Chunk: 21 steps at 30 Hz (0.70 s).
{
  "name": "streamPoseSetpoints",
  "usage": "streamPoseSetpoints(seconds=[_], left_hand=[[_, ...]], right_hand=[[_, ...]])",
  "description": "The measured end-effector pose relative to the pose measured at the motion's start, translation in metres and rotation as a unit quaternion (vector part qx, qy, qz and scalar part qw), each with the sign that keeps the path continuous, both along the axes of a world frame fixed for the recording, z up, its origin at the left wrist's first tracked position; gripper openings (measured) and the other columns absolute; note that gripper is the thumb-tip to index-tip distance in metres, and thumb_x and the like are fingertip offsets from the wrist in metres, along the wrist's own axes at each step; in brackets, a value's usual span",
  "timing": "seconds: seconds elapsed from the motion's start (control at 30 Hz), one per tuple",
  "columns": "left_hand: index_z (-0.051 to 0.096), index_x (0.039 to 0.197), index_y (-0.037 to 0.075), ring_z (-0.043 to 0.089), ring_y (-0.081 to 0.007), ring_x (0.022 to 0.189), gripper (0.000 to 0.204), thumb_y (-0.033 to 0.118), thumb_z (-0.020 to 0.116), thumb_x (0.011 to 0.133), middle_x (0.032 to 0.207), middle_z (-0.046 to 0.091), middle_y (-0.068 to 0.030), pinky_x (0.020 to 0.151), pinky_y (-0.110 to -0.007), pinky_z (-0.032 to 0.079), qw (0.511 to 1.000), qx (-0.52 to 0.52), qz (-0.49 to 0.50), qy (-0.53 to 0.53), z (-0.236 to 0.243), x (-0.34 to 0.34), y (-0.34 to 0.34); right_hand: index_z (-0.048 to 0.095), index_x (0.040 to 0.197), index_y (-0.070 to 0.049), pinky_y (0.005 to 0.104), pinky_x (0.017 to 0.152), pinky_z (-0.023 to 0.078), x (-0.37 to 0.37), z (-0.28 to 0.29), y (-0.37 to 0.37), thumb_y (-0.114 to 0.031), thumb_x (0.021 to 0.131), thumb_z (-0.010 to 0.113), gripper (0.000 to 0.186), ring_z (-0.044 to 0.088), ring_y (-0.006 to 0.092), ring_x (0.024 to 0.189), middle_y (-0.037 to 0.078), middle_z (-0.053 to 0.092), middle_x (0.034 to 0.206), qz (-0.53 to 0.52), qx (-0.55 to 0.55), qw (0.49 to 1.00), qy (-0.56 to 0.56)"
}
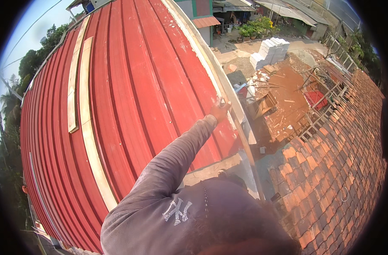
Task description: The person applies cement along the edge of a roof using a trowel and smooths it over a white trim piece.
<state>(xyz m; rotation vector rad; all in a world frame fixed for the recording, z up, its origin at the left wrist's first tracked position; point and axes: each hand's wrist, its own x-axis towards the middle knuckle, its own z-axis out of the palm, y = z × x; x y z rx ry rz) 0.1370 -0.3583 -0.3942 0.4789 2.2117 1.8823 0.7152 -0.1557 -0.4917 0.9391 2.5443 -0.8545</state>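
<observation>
My left arm, in a long grey-purple sleeve, reaches up across the red ribbed metal roof (pixel 138 85). My left hand (pixel 219 111) grips the long pale edge strip (pixel 205 63) that runs along the right side of that roof, its fingers bent over it. A narrow concrete ledge (pixel 215 163) lies just below, partly behind my body. My shirt fills the lower middle of the view, and my right hand is not visible.
Two pale boards (pixel 90 127) lie lengthwise on the red roof. To the right, a steep drop shows a dirt yard (pixel 279 106) with scrap wood and stacked white blocks (pixel 268 55). An old clay-tile roof (pixel 330 178) adjoins at lower right. Wires cross the sky at left.
</observation>
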Motion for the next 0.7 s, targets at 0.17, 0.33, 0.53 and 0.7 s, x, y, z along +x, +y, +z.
streamPoseSetpoints(seconds=[0.17,0.33,0.53,0.7], left_hand=[[0.021,0.163,0.0,0.07,-0.0262,0.105,0.093,0.044,0.069,0.098,0.133,0.064,-0.0246,0.087,-0.035,0.059,0.984,0.037,-0.003,-0.176,-0.022,0.077,-0.067],[0.032,0.158,-0.002,0.062,-0.0322,0.128,0.088,0.052,0.067,0.098,0.14,0.061,-0.0272,0.107,-0.043,0.049,0.894,-0.328,0.183,-0.243,-0.231,0.186,-0.33],[0.06,0.134,0.006,0.063,-0.0358,0.128,0.048,0.036,0.066,0.097,0.126,0.071,-0.0192,0.097,-0.044,0.056,0.655,-0.67,-0.227,-0.267,-0.21,0.408,-0.448],[0.06,0.133,0.007,0.064,-0.0345,0.125,0.047,0.035,0.067,0.096,0.125,0.072,-0.0168,0.094,-0.044,0.056,0.76,-0.509,0.046,-0.402,-0.188,0.433,-0.419]], right_hand=[[0.076,0.105,-0.002,0.053,0.09,0.053,-0.175,-0.025,0.013,-0.065,0.094,0.056,0.067,0.07,0.045,0.102,0.027,0.073,0.102,-0.036,0.07,0.996,-0.032],[0.076,0.098,0.005,0.0507,0.088,0.052,-0.365,-0.028,-0.04,-0.068,0.089,0.06,0.075,0.072,0.0454,0.099,0.03,0.073,0.093,0.018,-0.138,0.984,0.113],[0.074,0.108,0.008,0.0501,0.099,0.05,-0.472,-0.075,-0.01,-0.072,0.087,0.059,0.085,0.067,0.046,0.113,0.035,0.07,0.111,0.003,-0.097,0.994,0.053],[0.072,0.115,0.01,0.0497,0.101,0.049,-0.547,-0.133,0.019,-0.074,0.087,0.058,0.09,0.065,0.0476,0.117,0.037,0.069,0.114,0.02,-0.137,0.99,0.005]])
